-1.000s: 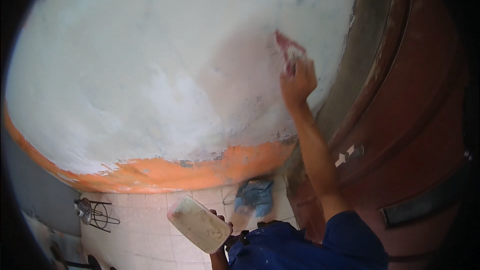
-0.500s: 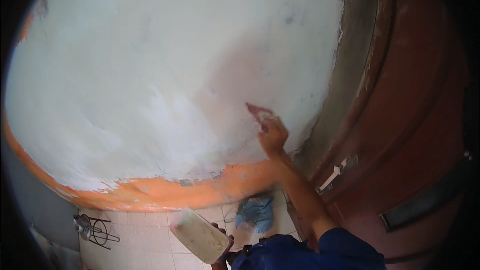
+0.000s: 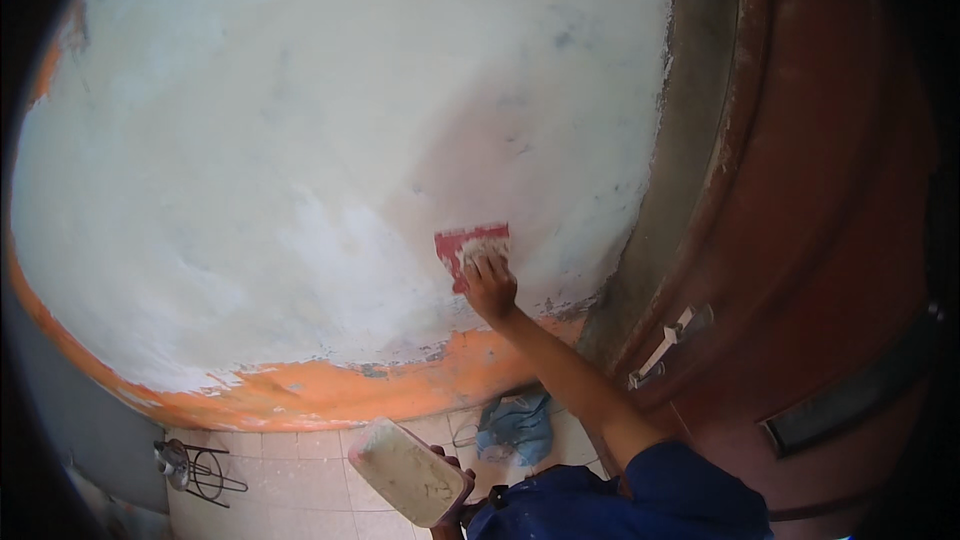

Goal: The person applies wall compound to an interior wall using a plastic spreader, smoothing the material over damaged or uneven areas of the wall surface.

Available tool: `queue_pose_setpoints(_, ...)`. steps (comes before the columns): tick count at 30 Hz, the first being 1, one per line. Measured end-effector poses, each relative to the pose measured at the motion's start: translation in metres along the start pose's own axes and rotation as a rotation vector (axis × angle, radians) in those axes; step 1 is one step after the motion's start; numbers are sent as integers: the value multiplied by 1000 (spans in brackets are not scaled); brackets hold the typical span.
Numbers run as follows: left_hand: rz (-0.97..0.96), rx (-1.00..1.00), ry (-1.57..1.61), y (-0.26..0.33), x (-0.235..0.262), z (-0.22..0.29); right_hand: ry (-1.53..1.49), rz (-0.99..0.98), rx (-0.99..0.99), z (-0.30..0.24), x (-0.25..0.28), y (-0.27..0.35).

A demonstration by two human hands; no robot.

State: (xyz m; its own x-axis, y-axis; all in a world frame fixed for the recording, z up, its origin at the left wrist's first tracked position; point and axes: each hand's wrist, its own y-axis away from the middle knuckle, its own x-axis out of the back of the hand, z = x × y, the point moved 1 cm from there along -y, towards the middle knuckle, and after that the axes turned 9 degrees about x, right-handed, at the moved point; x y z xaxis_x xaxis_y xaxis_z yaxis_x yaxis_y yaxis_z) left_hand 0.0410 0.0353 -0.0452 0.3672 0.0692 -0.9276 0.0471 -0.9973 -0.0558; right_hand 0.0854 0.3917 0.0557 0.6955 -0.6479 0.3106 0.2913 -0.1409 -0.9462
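— Scraper (image 3: 470,248): where is it?
— Flat against the white wall (image 3: 300,160), just above the orange band (image 3: 330,395); the right hand (image 3: 490,285) grips it.
— And the left hand (image 3: 450,465)?
— Closed on a putty-caked board (image 3: 408,470) (down over the floor tiles (image 3: 300,485)).

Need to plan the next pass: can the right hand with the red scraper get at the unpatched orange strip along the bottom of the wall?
Probably yes. The right hand presses the red scraper on the white wall just above the orange strip, with nothing between them. The left hand keeps the putty tray lower, out of the way.
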Motion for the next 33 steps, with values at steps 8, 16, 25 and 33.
queue_pose_setpoints(8, 35, -101, -45, 34, 44, 62, 95, 429, -326, 64, 103, -141)
queue_pose_setpoints(16, -145, -14, -146, 18, -16, 7, 262, 436, -122, 150, 107, -242)
queue_pose_setpoints(25, -49, 49, -90, -2, -5, 10, 55, 145, -109, 82, 79, -116)
queue_pose_setpoints(33, 29, 0, -169, 9, -4, -10, 163, 506, -160, 161, 153, -219)
